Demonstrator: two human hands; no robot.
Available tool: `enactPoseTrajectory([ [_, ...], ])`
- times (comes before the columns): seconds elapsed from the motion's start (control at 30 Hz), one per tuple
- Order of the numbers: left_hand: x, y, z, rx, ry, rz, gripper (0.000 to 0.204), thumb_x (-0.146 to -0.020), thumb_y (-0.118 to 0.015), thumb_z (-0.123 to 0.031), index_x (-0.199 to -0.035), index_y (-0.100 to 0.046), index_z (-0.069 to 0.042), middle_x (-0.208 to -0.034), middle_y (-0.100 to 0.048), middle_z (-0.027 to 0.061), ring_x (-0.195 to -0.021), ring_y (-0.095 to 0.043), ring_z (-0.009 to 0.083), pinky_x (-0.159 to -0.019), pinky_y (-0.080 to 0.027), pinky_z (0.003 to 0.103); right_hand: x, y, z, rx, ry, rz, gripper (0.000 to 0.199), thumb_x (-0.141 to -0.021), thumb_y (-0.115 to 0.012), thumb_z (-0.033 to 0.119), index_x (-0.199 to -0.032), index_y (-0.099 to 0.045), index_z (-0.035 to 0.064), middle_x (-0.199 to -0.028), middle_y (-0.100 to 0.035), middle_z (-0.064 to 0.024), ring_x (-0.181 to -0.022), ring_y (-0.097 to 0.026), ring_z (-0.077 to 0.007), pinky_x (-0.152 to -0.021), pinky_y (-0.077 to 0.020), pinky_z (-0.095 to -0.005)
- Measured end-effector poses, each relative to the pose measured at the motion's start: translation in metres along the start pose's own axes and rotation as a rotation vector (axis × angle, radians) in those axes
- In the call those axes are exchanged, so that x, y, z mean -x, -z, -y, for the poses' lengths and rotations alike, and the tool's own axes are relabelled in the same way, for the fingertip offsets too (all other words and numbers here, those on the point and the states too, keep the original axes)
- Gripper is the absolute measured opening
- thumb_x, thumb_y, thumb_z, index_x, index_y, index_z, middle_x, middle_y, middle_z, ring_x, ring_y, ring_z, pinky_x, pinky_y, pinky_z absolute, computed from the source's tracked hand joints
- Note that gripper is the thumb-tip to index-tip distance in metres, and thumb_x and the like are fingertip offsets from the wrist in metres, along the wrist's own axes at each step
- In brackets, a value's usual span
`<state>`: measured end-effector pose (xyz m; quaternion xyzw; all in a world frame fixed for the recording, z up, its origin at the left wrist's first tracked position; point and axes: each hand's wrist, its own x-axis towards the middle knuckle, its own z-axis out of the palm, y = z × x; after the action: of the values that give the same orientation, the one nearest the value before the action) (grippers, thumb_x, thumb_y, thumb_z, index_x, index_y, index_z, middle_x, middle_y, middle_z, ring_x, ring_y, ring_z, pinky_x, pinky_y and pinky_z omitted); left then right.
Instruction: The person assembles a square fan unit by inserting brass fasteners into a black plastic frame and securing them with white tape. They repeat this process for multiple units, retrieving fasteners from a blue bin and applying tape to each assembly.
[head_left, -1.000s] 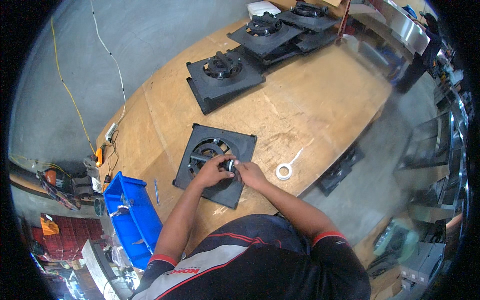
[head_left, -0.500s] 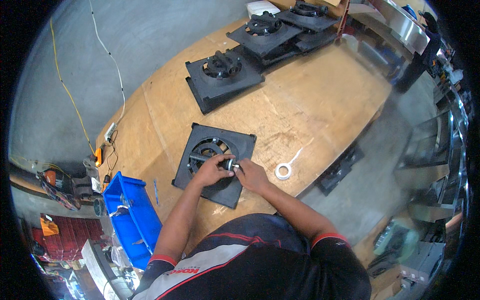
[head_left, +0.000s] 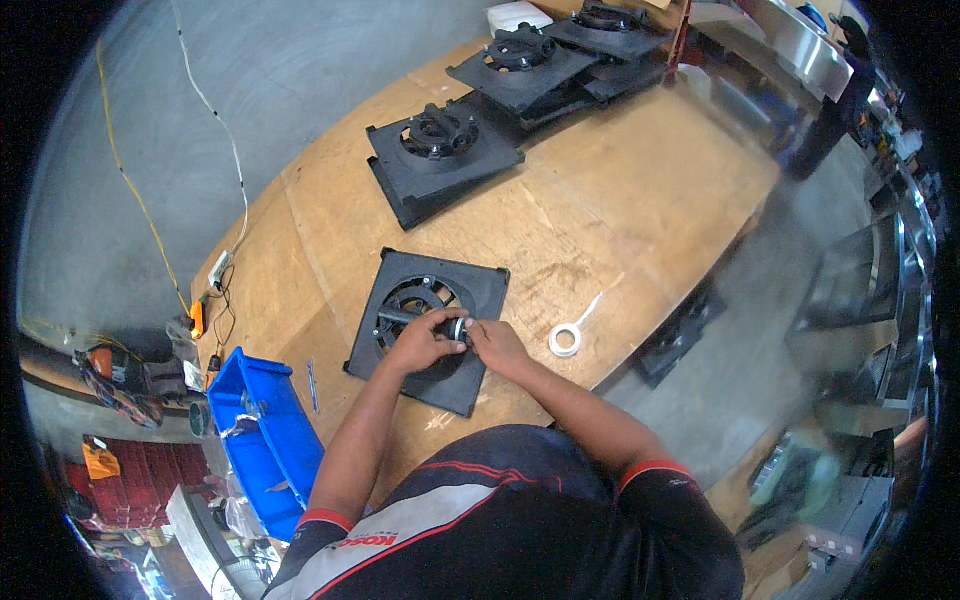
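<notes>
A square black plate with a round slotted opening lies on the wooden table before me. Across the opening runs a black pipe; its right end carries a white band. My left hand is closed around this banded end, thumb on the near side. My right hand pinches at the tip of the same end, fingers pressed together; the small part between them is mostly hidden. Right of my hands lies a roll of white tape, with a loose strip pointing away.
More black plates with pipe fittings sit stacked toward the back. A blue bin stands at the left table edge, with a blue pen beside it. Cables and an orange plug lie at the far left. Another person is at the far right.
My right hand has moved slightly left against the pipe end. The small pale metal piece that showed between its fingers and the pipe is now covered.
</notes>
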<state>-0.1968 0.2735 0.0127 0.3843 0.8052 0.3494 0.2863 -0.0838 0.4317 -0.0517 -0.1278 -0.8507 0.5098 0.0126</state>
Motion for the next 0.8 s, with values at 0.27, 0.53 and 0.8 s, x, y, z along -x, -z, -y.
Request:
enactPoseTrajectory([
  [0.27, -0.002, 0.003, -0.008, 0.044, 0.020, 0.031, 0.061, -0.076, -0.084, -0.012, -0.133, -0.062, -0.012, -0.108, -0.064, 0.0035, -0.073, -0.054, 0.0090, -0.071, -0.049, 0.026, 0.008, -0.004, 0.006, -0.007, 0.067, -0.117, 0.043, -0.101, -0.045, 0.037, -0.101, -0.065, -0.0011, -0.092, -0.066, -0.0269, -0.087, -0.064, -0.0464, -0.080, -0.0504, -0.0545],
  [0.53, -0.001, 0.003, -0.003, 0.061, 0.072, 0.049, 0.060, -0.077, -0.084, -0.011, -0.133, -0.062, -0.012, -0.103, -0.062, 0.0007, -0.071, -0.054, 0.0074, -0.070, -0.048, 0.025, 0.015, -0.011, 0.007, 0.044, 0.236, -0.358, 0.046, -0.102, -0.046, 0.038, -0.090, -0.064, -0.0032, -0.082, -0.065, -0.0277, -0.083, -0.064, -0.0470, -0.073, -0.0483, -0.0525],
  [0.8, -0.001, 0.004, -0.004, 0.041, 0.055, 0.045, 0.059, -0.079, -0.083, -0.010, -0.134, -0.063, -0.013, -0.098, -0.059, 0.0008, -0.071, -0.053, 0.0070, -0.068, -0.047, 0.025, 0.016, -0.001, 0.007, -0.015, 0.089, -0.101, 0.036, -0.100, -0.049, 0.034, -0.106, -0.062, 0.0013, -0.088, -0.067, -0.0249, -0.084, -0.065, -0.0458, -0.076, -0.0498, -0.0549],
])
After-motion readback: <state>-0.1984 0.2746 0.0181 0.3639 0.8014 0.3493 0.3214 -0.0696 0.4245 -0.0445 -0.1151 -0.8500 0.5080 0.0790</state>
